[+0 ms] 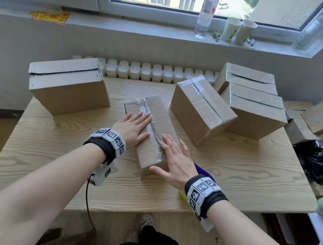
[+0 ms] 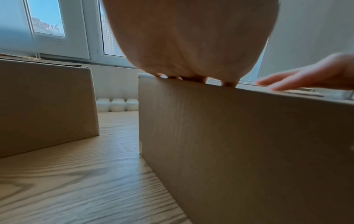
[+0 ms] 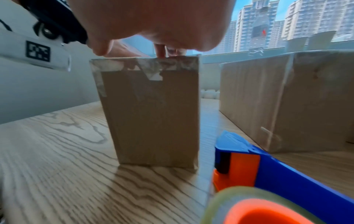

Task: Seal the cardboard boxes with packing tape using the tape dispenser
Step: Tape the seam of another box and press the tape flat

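Observation:
A narrow cardboard box (image 1: 158,114) stands in the middle of the wooden table (image 1: 239,166), with clear tape (image 1: 152,129) running along its top seam. My left hand (image 1: 132,127) lies flat on the left half of the top, fingers straight. My right hand (image 1: 173,159) lies flat on the near right part, fingers spread. The left wrist view shows the box side (image 2: 239,144) under my palm (image 2: 191,45). The right wrist view shows the taped near end (image 3: 151,106). A blue and orange tape dispenser (image 3: 268,181) lies on the table beside the box, mostly hidden under my right wrist in the head view.
A wide box (image 1: 67,85) stands at the back left. A taped box (image 1: 201,108) sits right of centre, and two stacked boxes (image 1: 253,102) behind it. More boxes and a black bag (image 1: 318,160) crowd the right edge. A bottle (image 1: 205,12) and cups (image 1: 237,30) stand on the windowsill.

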Demonstrator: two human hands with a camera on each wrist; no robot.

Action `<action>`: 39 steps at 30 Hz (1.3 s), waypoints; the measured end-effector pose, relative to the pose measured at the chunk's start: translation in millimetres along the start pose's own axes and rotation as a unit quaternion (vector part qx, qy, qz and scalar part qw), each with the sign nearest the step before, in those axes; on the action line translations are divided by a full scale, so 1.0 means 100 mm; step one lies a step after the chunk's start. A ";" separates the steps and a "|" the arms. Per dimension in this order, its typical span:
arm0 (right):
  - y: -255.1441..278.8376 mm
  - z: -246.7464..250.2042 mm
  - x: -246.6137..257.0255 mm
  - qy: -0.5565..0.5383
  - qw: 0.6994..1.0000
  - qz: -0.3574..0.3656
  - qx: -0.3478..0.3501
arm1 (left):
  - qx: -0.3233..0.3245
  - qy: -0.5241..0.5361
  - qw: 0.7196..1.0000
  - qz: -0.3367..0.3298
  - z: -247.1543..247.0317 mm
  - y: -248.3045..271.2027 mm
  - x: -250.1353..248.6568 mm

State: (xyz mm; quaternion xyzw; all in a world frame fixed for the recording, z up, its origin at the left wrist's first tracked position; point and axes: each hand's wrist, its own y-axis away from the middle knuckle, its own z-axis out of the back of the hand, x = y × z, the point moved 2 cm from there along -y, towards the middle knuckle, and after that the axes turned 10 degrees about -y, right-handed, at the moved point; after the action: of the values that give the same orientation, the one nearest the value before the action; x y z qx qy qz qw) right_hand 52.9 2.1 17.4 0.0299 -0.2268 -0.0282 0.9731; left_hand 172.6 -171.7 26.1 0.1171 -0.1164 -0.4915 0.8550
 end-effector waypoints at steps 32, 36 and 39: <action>-0.20 0.18 0.15 -0.018 1.000 0.021 -0.003 | -0.030 0.088 0.993 0.071 -0.16 0.95 0.16; -0.18 -0.03 0.42 -0.007 0.997 0.072 0.028 | -0.050 0.128 0.989 0.058 -0.22 0.97 0.20; -0.18 -0.13 0.53 0.010 0.997 0.073 0.023 | -0.064 0.099 0.992 0.048 -0.25 0.98 0.15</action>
State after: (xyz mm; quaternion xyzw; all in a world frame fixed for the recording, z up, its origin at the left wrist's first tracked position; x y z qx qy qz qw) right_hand 105.3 -18.9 28.2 0.0357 -0.2191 0.0485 0.9738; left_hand 267.3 -134.3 34.8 0.1049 -0.0047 -0.4422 0.8907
